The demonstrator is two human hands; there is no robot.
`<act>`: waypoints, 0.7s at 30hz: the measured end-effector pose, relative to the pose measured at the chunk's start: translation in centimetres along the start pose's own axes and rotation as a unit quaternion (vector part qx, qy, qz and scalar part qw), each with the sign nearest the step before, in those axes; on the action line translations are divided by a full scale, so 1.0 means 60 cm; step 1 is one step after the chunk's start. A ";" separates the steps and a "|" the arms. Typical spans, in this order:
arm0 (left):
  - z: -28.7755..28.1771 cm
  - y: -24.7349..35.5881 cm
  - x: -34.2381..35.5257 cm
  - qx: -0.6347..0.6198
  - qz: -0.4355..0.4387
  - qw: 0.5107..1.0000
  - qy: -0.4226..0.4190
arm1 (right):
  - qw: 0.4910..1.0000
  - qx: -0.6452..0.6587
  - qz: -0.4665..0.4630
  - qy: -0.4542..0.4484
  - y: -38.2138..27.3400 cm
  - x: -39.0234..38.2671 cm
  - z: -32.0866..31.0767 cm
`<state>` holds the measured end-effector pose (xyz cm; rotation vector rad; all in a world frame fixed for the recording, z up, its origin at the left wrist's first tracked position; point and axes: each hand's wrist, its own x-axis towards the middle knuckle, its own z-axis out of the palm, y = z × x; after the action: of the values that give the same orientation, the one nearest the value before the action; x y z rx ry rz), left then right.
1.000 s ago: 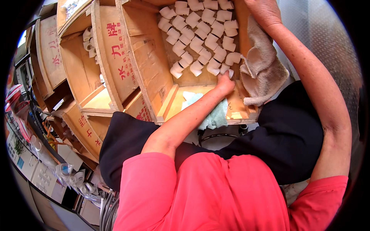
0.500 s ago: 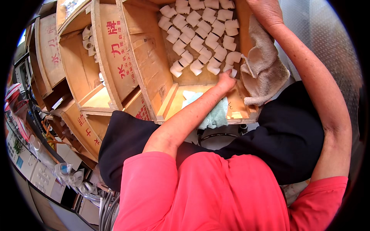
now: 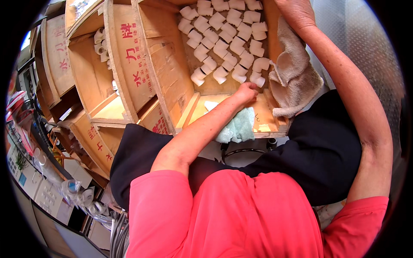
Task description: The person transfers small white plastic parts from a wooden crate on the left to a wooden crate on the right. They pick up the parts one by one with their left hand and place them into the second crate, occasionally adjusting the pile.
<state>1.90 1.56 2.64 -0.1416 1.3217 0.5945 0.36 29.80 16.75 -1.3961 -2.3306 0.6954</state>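
Taking the open-fronted, light-brown wooden box [image 3: 167,64] as the dial, with 12 at the top of the view, its inside holds white plastic elbow-shaped pipe fittings [image 3: 221,49], laid in close staggered rows from 12 o'clock down toward the centre. The bare left hand [image 3: 246,93] is inside the box at 5 o'clock, its fingers bent. It lies just beside the lowest white elbow fitting of the right-hand row [image 3: 257,80], which sits at the hand's 1 o'clock; whether they touch, and whether the fingers are apart or together, I cannot tell. The bare right hand [image 3: 297,13] is at 2 o'clock, by the box's right wall; the top edge cuts off its fingers, so their state cannot be told. A fluffy beige towel [image 3: 297,81] drapes at 3 o'clock, and a crumpled pale-teal cloth [image 3: 241,125] hangs over the front edge near 6 o'clock, partly behind the left forearm. Wooden crates with red printed characters [image 3: 129,56] stand at 9 o'clock.
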 end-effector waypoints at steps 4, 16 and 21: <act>-0.042 -0.009 -0.010 0.059 -0.025 0.997 0.030 | 1.000 0.005 -0.011 0.009 0.004 0.000 0.003; -0.074 0.008 -0.005 -0.018 -0.040 0.997 0.058 | 1.000 0.010 -0.016 0.009 0.003 0.000 0.002; -0.074 0.000 -0.002 0.005 -0.023 0.997 0.073 | 0.999 0.009 0.023 -0.022 -0.011 -0.002 -0.009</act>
<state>-1.93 -0.38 1.58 -0.2099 1.4582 0.5455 0.21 29.57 17.56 -1.4448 -2.3253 0.7655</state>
